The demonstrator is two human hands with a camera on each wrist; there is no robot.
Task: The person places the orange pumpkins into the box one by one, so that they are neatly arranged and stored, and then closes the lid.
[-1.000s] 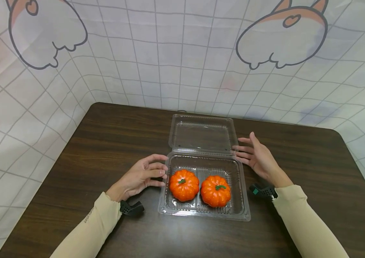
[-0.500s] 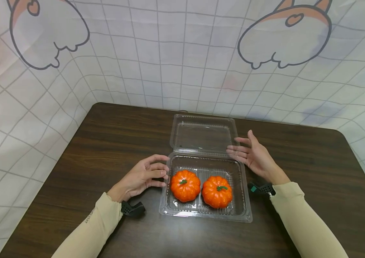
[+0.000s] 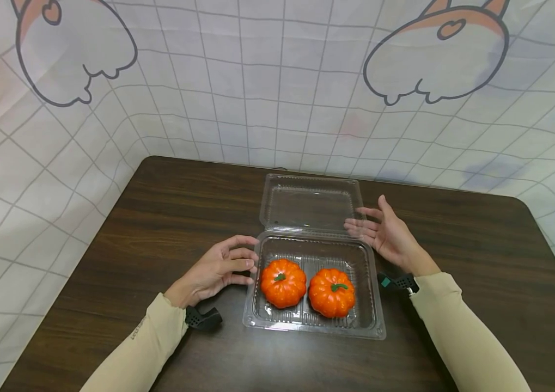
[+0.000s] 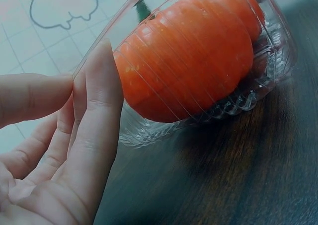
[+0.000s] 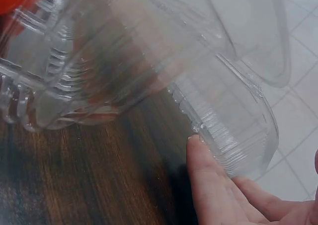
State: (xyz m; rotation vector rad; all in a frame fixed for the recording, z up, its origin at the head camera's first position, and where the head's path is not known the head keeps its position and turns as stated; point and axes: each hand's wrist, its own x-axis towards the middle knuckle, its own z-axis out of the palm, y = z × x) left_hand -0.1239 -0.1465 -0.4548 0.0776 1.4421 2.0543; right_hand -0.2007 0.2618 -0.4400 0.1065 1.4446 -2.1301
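Observation:
A clear plastic clamshell box (image 3: 313, 328) lies with its lid (image 3: 309, 204) folded back. Inside its base sit two small orange pumpkins, the left pumpkin (image 3: 284, 284) and the right pumpkin (image 3: 332, 293), each with a green stem. My left hand (image 3: 215, 269) pinches the left rim between thumb and fingers, as the left wrist view shows. At the right end of the hinge is my right hand (image 3: 390, 234), its fingers straight and seen through the lid's clear corner. In the right wrist view, fingertips (image 5: 196, 148) touch or nearly touch the lid's underside.
The box rests on a dark wood table (image 3: 184, 201) with rounded far corners. Behind and left of it hangs a white grid-patterned cloth (image 3: 257, 81) with cartoon animal drawings. Each wrist wears a black band (image 3: 203, 318).
My right hand has moved slightly left, its fingertips reaching farther beneath the lid. The left hand keeps its hold, and the pumpkins stay in place within the box.

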